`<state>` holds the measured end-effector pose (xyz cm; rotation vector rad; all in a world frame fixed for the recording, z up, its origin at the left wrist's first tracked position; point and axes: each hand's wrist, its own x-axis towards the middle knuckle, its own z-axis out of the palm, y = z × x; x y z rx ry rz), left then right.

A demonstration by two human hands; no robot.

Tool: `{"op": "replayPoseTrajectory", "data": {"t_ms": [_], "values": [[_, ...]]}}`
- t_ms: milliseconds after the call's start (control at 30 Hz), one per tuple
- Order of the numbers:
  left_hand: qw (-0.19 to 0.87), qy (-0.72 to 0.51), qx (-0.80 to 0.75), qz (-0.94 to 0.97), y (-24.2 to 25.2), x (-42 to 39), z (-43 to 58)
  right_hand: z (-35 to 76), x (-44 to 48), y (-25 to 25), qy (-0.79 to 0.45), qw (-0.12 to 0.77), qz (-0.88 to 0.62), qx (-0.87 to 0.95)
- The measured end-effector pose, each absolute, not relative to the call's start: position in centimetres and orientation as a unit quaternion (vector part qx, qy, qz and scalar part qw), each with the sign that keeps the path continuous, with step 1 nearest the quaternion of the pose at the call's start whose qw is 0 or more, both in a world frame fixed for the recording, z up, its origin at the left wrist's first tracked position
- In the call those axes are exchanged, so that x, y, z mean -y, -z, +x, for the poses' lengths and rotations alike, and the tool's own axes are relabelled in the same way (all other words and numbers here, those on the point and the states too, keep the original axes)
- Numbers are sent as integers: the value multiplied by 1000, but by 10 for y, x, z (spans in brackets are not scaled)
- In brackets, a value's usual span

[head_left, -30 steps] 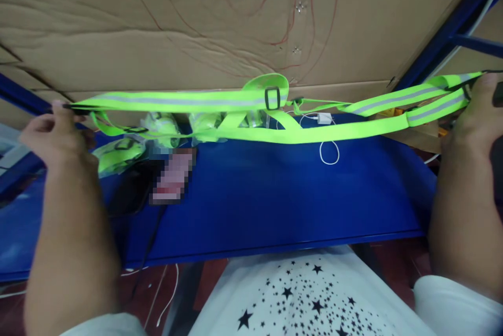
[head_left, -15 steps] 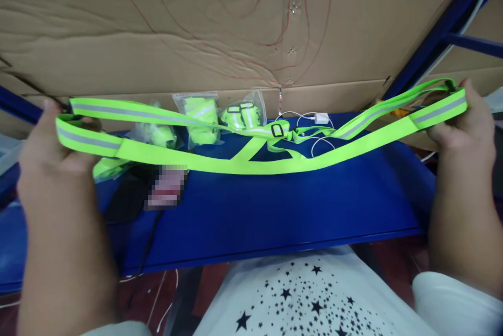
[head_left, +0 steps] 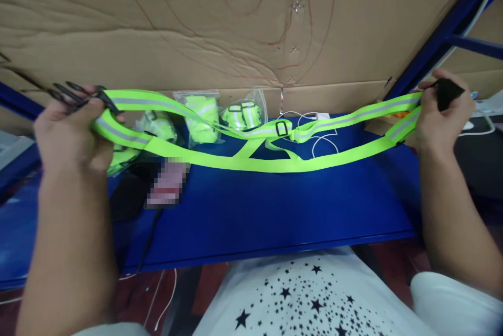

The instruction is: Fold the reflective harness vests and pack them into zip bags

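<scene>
A neon-green reflective strap harness (head_left: 251,160) with grey stripes and a black slider (head_left: 281,128) hangs stretched over the blue table (head_left: 275,210). My left hand (head_left: 73,134) is closed on its left end, where a black pronged buckle (head_left: 74,96) sticks out. My right hand (head_left: 440,116) is closed on the right end, around a black buckle piece (head_left: 446,92). The middle of the harness sags close to the tabletop.
Several clear bags of folded green straps (head_left: 204,116) lie at the table's back edge against a cardboard wall (head_left: 236,26). A white charger and cable (head_left: 320,126) lie behind the harness. A black device with a cord (head_left: 131,194) sits at the left. Blue shelf posts (head_left: 444,32) rise at the right.
Both hands came closer together and the harness dropped lower and slacker. The black buckle ends now show in both hands.
</scene>
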<state>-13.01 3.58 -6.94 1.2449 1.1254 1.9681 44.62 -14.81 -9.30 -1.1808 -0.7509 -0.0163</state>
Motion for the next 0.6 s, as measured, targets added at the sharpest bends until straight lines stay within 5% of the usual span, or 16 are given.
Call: {"op": "replayPoseTrajectory", "data": {"t_ms": [133,200,433,600], "values": [[-59,-634,-408,655,70,-3,-106,417,158,92,200,540,-597,559],[-133,-529,-383,745,71,21,-88,394,162,89,229,464,-589,621],[-163,-235,-256,923,101,103,-11,282,172,105,151,258,-520,800],[-217,-186,-263,922,121,124,8,240,173,131,95,250,-504,821]]}}
